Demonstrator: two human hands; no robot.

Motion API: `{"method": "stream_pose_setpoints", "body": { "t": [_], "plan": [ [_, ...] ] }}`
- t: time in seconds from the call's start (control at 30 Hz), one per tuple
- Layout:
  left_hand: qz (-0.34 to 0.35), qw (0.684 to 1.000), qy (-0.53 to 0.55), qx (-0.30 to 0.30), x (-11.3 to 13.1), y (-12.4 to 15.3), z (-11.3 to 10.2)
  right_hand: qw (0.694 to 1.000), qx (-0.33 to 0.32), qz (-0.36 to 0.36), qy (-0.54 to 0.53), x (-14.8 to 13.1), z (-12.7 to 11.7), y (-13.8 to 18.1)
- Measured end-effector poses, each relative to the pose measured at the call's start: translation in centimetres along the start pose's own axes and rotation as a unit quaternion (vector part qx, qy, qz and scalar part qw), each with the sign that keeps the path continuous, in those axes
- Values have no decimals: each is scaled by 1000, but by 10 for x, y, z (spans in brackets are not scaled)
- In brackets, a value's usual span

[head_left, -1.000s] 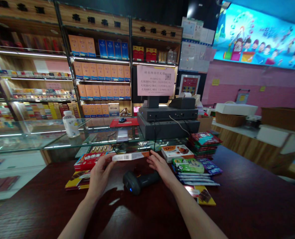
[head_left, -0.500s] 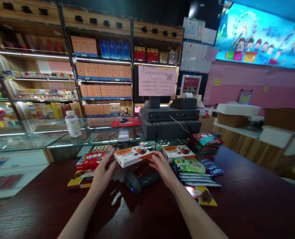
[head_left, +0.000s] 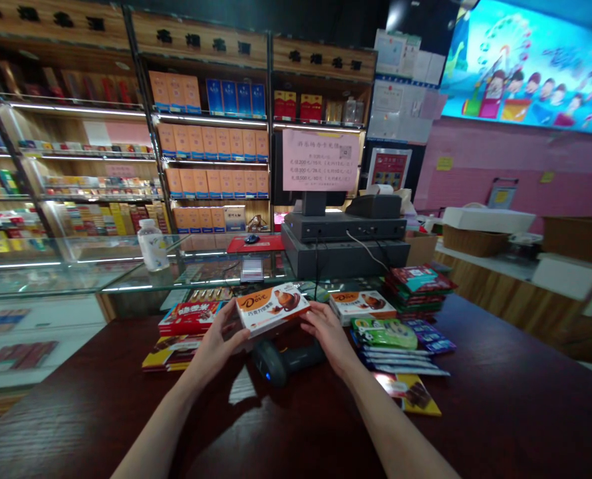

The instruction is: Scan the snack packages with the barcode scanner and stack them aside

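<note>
An orange and white chocolate box (head_left: 271, 306) is held up between both hands, its printed face tilted toward me. My left hand (head_left: 222, 340) grips its left end with fingers curled round the edge. My right hand (head_left: 326, 332) grips the right end. Just below the box a dark handheld barcode scanner (head_left: 282, 359) lies on the dark wooden counter (head_left: 500, 412), a small blue light showing on its head.
A second matching box (head_left: 362, 305) lies right of my hands, beside stacked snack packets (head_left: 400, 332) and a red-green stack (head_left: 420, 283). Red and yellow packets (head_left: 186, 318) lie at left. Behind stand a till with a monitor (head_left: 343, 229), a glass counter with a bottle (head_left: 152, 245), and shelves.
The box has been turned from edge-on with its barcode side showing to face-up toward me, and lifted slightly. Both hands stayed on its ends.
</note>
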State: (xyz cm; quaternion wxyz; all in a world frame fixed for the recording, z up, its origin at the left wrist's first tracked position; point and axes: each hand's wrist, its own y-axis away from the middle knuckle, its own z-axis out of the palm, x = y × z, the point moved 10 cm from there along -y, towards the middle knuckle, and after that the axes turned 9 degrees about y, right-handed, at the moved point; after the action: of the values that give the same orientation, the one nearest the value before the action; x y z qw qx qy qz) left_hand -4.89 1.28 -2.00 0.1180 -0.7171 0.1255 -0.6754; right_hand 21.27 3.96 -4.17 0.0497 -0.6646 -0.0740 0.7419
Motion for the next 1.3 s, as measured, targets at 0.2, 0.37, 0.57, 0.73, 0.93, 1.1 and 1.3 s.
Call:
{"method": "stream_pose_setpoints", "body": {
  "t": [0.2,0.37,0.57,0.73,0.93,1.1,1.3],
  "plan": [
    [11,999,-38,2,1,2,-4,1000,18,-6,11,-3,-6,1],
    [-32,999,22,-18,0,4,4,996,39,-33,77,-5,-15,-4],
    [6,1000,28,6,8,-2,-1,992,4,-75,103,-10,-2,-6],
    [63,993,-68,68,8,-5,-20,976,-21,-99,190,-18,7,4],
    [58,988,-111,86,7,-3,-25,959,1,-157,235,-36,9,12],
    [28,989,-114,88,-1,-2,-26,968,-7,-138,211,-32,9,10],
    [44,989,-108,93,0,-3,-27,975,-23,-137,172,-30,11,11]
  ]
}}
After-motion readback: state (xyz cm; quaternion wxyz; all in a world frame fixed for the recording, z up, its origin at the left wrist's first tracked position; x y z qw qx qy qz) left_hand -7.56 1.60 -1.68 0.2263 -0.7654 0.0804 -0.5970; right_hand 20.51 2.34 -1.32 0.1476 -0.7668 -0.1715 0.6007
